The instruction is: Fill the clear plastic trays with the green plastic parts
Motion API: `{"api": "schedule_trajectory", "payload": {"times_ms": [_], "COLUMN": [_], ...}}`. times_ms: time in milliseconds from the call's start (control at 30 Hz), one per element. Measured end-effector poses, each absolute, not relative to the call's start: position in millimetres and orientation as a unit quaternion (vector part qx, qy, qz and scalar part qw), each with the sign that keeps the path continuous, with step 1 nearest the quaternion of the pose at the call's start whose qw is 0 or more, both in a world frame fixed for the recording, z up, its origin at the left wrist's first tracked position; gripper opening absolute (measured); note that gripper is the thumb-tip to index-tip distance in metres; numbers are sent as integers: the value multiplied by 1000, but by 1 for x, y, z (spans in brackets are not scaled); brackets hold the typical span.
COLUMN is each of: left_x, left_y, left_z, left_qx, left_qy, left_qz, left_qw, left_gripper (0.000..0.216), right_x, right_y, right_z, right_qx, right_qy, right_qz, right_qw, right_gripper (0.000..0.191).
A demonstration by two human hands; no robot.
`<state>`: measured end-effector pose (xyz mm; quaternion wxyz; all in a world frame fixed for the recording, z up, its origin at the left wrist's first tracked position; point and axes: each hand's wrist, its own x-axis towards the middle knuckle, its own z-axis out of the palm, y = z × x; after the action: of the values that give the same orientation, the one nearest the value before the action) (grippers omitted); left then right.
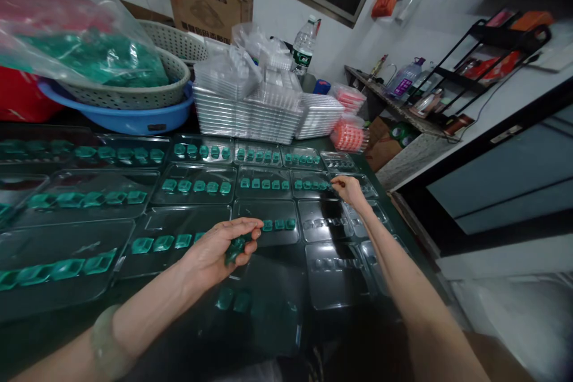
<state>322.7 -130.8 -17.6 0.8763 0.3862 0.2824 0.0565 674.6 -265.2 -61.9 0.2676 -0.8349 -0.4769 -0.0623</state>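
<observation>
My left hand point(219, 250) is curled, palm up, round a small clump of green plastic pieces point(234, 249), above the near middle of the table. My right hand point(350, 189) reaches far forward, its fingertips pinched down on a clear blister tray point(313, 185) beside a row of green pieces point(308, 185); what the pinch holds is too small to make out. Rows of clear trays point(192, 184) cover the dark table, most with a line of green pieces seated in their pockets. Trays near the right edge point(333, 262) have bare pockets. Two loose green pieces point(233, 299) lie near me.
A tall stack of empty clear trays point(246, 113) stands at the back. Left of it sit grey baskets in a blue basin point(134, 119) and a bag of green pieces point(89, 57). A water bottle point(304, 48) and cardboard box point(206, 6) stand behind. The table edge runs along the right.
</observation>
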Motion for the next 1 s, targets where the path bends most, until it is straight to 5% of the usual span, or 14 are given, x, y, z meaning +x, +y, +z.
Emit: {"api": "schedule_trajectory", "payload": {"times_ms": [767, 1000], "left_x": [338, 332], "left_y": [-142, -142], "left_z": [-3, -9], "left_qx": [218, 127], "left_qy": [312, 271], "left_qz": [26, 87], "left_qw": [924, 950], "left_gripper": [21, 21], "right_x": [643, 585], "right_y": [-267, -265], "right_z": [-42, -11], "right_qx": [-856, -850], "right_qy": [-486, -461], "right_qz": [-96, -116], "right_qw": [147, 228], "right_gripper": [9, 38]}}
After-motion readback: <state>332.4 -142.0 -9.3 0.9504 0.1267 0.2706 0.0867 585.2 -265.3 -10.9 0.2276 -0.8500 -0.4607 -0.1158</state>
